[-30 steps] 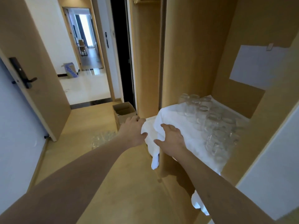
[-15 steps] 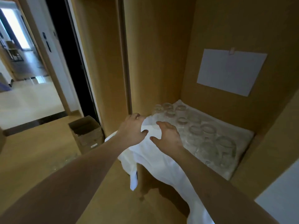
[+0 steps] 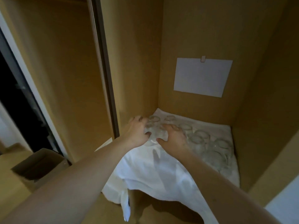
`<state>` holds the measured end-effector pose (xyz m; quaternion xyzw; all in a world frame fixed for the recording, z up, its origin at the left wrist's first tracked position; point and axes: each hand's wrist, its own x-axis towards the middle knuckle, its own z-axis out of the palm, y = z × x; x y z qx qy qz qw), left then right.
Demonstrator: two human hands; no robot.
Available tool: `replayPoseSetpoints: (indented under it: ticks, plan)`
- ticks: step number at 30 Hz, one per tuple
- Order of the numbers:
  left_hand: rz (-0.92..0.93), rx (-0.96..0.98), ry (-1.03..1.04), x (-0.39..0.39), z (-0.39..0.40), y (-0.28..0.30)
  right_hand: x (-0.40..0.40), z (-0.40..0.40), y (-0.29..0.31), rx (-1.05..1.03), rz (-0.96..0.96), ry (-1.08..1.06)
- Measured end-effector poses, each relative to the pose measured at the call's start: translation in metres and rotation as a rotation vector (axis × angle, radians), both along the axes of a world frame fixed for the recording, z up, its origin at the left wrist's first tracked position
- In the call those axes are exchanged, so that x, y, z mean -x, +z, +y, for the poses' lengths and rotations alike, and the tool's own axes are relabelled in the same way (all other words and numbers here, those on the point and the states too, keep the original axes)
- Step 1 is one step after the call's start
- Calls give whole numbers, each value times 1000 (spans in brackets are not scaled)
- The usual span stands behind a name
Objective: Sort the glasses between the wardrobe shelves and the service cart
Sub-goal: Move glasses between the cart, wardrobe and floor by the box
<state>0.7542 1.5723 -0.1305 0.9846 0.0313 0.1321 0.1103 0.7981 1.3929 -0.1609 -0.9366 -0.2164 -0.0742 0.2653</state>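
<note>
Glass tumblers (image 3: 200,139) crowd the cloth-covered shelf (image 3: 161,172); left hand (image 3: 135,133) and right hand (image 3: 174,139) each cup one near its back left corner. Sorting looks barely begun; no cart shows.

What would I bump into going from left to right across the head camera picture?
Cardboard box → left hand → right hand → sheet of paper on the wardrobe's back wall → glasses on the white cloth.
</note>
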Motion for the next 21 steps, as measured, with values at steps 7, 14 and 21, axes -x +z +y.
replayPoseSetpoints:
  ticks: [7,14,21]
  plan:
    - [6,54,-114,-34,25,-7,-9,12,-7,38,27,-128]
    - [18,62,-161,-94,28,-1,-69,19,4,46,17,-173]
    - [194,76,-137,-166,36,-16,-135,25,-6,84,101,-179]
